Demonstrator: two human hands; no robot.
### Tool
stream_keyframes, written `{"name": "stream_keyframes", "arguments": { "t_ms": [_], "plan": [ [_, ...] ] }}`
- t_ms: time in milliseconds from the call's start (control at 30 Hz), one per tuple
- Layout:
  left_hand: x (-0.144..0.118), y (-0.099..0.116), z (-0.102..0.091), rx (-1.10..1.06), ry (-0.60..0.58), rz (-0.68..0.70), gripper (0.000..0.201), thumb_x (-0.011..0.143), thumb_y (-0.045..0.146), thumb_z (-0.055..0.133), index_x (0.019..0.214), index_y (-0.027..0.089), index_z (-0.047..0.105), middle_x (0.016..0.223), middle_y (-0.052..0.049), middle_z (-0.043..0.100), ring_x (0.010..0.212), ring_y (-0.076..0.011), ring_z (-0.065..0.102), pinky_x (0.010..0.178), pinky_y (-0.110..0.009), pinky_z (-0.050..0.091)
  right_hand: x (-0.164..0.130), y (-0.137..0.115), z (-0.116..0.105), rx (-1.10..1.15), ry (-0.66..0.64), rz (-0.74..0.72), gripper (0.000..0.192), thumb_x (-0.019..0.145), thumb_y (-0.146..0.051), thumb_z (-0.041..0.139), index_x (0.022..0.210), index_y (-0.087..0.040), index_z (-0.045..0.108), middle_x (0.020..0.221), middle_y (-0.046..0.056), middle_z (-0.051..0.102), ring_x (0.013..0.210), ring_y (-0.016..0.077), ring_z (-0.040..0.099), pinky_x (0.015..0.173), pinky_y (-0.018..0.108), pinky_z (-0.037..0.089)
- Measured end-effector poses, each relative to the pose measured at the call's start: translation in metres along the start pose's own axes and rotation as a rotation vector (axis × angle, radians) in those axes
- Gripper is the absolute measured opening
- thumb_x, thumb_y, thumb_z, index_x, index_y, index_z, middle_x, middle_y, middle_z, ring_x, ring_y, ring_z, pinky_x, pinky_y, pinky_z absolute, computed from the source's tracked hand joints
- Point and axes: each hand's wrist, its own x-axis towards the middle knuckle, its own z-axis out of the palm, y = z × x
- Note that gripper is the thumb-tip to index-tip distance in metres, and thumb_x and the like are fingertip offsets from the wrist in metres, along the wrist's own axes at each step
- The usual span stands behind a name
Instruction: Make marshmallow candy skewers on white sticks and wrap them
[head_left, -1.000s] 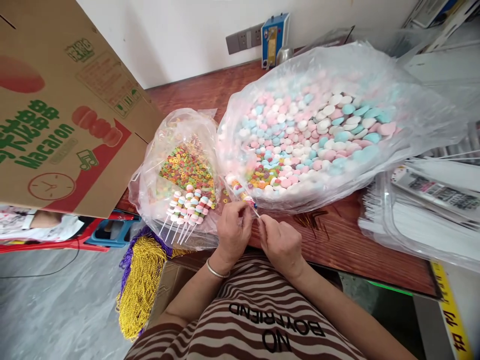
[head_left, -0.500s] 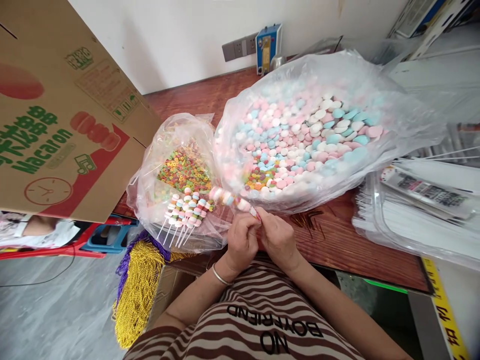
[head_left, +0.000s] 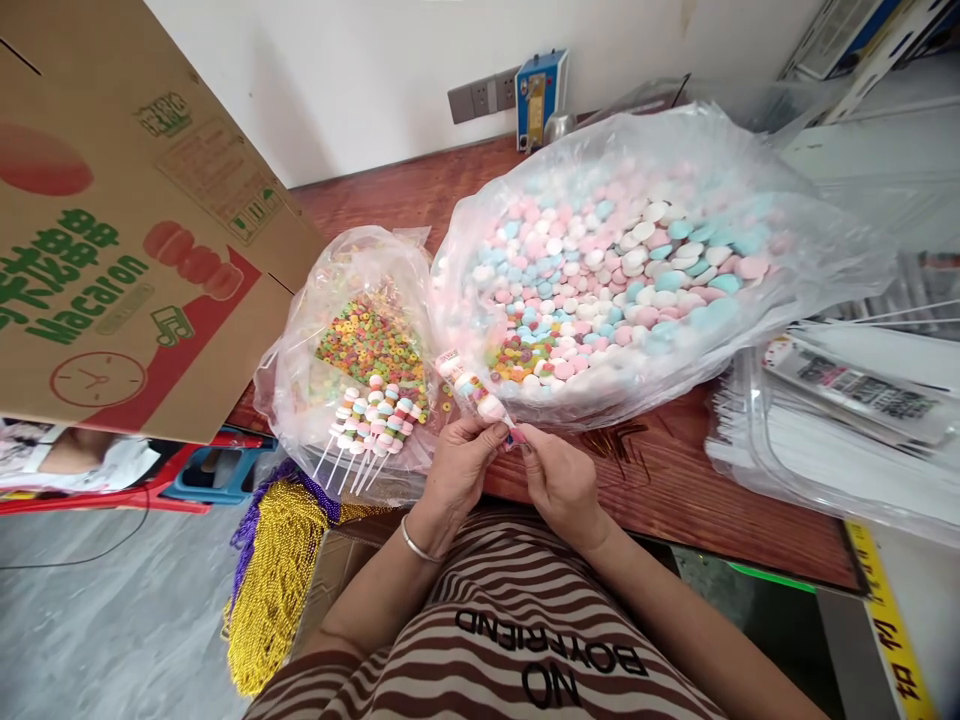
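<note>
My left hand (head_left: 463, 463) and my right hand (head_left: 561, 484) meet in front of my chest, fingers pinched at the lower end of a wrapped candy skewer (head_left: 472, 388). The skewer carries pink, white and bluish candies inside a clear wrapper and slants up to the left. Its stick end is mostly hidden by my fingers. Just to the left, several unwrapped candy skewers (head_left: 373, 418) lie on a clear bag of small colourful ring candies (head_left: 371, 338). Behind my hands, a big open plastic bag holds pink, white and blue candy discs (head_left: 600, 275), with some rings among them.
A large printed cardboard box (head_left: 142, 230) stands at the left. On the right sits a clear tray with white sticks and printed wrappers (head_left: 847, 385). Brown twist ties (head_left: 619, 445) lie by my right hand. A blue device (head_left: 540, 100) is against the wall; gold bead strings (head_left: 277, 590) hang below.
The wrapped skewer has swung more upright and shows more sharply. My left hand has shifted slightly left and down, and its thumb and fingers are now stretched along the wrapper's end.
</note>
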Motion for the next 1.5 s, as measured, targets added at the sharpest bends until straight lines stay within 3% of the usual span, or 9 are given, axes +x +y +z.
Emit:
{"name": "stream_keyframes", "arguments": {
  "t_ms": [167,333,533,667,833,967,1100,1300,1500],
  "plan": [
    [0.006,-0.017,-0.003,0.113,0.039,0.173,0.030,0.062,0.040,0.094,0.082,0.020,0.082,0.082,-0.002,0.079,0.074,-0.0145,0.069,0.076,-0.028,0.055,0.010,-0.012,-0.009,0.397,-0.145,0.455,0.024,0.105,-0.030,0.045,0.116,-0.020,0.063,0.087,0.003,0.069,0.077,0.0171,0.064,0.069,0.028,0.051],
    [0.005,-0.023,-0.010,0.356,-0.031,0.330,0.021,0.076,0.039,0.085,0.089,0.022,0.083,0.097,-0.004,0.080,0.095,-0.0214,0.071,0.094,-0.036,0.055,0.012,-0.012,0.001,0.761,-0.025,0.837,0.038,0.101,-0.051,0.052,0.076,-0.023,0.050,0.063,-0.006,0.041,0.052,0.0105,0.037,0.048,0.023,0.034],
    [0.013,-0.013,-0.021,0.189,-0.252,0.146,0.036,0.061,0.052,0.091,0.071,0.021,0.076,0.076,-0.004,0.070,0.072,-0.0178,0.064,0.071,-0.035,0.056,0.015,-0.016,0.001,1.561,-0.278,1.086,0.044,0.083,-0.055,0.077,0.076,-0.021,0.050,0.052,-0.013,0.033,0.038,0.0028,0.016,0.036,0.018,0.020],
    [0.018,-0.004,-0.021,0.245,-0.374,0.163,0.044,0.055,0.060,0.090,0.064,0.022,0.070,0.073,-0.004,0.061,0.066,-0.0167,0.057,0.060,-0.033,0.051,0.015,-0.026,-0.002,1.767,-0.453,1.169,0.045,0.080,-0.052,0.082,0.075,-0.020,0.051,0.047,-0.015,0.033,0.035,0.0012,0.014,0.034,0.016,0.019],
    [0.013,0.003,-0.024,0.240,-0.320,0.097,0.038,0.063,0.053,0.089,0.077,0.020,0.077,0.080,-0.004,0.070,0.068,-0.0157,0.063,0.062,-0.030,0.053,0.010,-0.024,0.007,1.703,-0.281,1.192,0.046,0.078,-0.056,0.081,0.075,-0.021,0.050,0.049,-0.015,0.032,0.037,0.0022,0.012,0.034,0.017,0.017],
    [0.002,0.008,-0.028,0.140,-0.298,0.010,0.043,0.067,0.045,0.090,0.102,0.022,0.082,0.099,-0.010,0.079,0.088,-0.0231,0.073,0.079,-0.037,0.059,0.008,-0.013,0.005,1.164,-0.072,1.021,0.045,0.088,-0.060,0.067,0.073,-0.022,0.047,0.056,-0.010,0.036,0.044,0.0061,0.025,0.041,0.021,0.023],
    [-0.008,0.002,-0.022,0.091,-0.191,0.032,0.036,0.062,0.036,0.094,0.095,0.024,0.084,0.095,-0.007,0.081,0.083,-0.0181,0.072,0.080,-0.031,0.059,0.007,-0.015,-0.003,0.636,0.001,0.764,0.041,0.094,-0.053,0.061,0.070,-0.021,0.052,0.063,-0.004,0.047,0.061,0.0110,0.041,0.056,0.025,0.034],
    [-0.003,-0.011,-0.020,0.093,-0.120,0.102,0.033,0.052,0.040,0.098,0.074,0.022,0.082,0.074,-0.002,0.076,0.067,-0.0128,0.064,0.067,-0.026,0.055,0.007,-0.028,0.001,1.473,-0.296,1.113,0.048,0.085,-0.064,0.070,0.076,-0.024,0.045,0.051,-0.014,0.029,0.039,0.0050,0.015,0.037,0.020,0.019],
    [0.001,0.001,-0.029,0.261,-0.404,0.069,0.039,0.063,0.055,0.090,0.073,0.018,0.080,0.094,-0.012,0.076,0.088,-0.0255,0.071,0.073,-0.036,0.058,0.006,-0.031,0.005,1.873,-0.529,1.191,0.052,0.082,-0.057,0.078,0.070,-0.022,0.041,0.047,-0.016,0.030,0.035,0.0017,0.010,0.034,0.016,0.016]
  ]
}}
